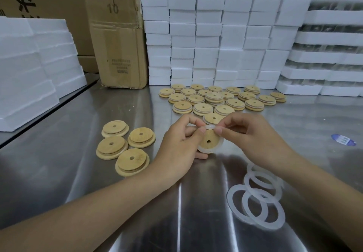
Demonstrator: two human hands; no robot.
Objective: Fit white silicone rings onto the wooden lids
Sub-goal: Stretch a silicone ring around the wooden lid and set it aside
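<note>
Four bare lids point(111, 145) lie flat on the steel table point(78, 124) to the left. A spread of ringed lids point(235, 103) sits farther back, in front of stacked foam blocks point(216, 35) and a cardboard box point(119, 45).

One lid point(209, 139) is held up off the table in the middle, tilted so its stepped face looks toward the person. The left hand point(180, 139) grips it from the left, fingers curled behind and thumb on the far rim. The right hand point(249, 135) pinches the silicone ring point(203, 151) at that same far edge between thumb and forefinger.

The ring already hugs the near, lower curve of the lid. The upper arc under the two thumbs looks like the part not yet seated, so the fit likely finishes there, pressing around from that spot.

Loose rings point(229, 197) overlap on the table near right, close under the right forearm. That hand is nearer them, while the bare lids sit nearer the left hand.
</note>
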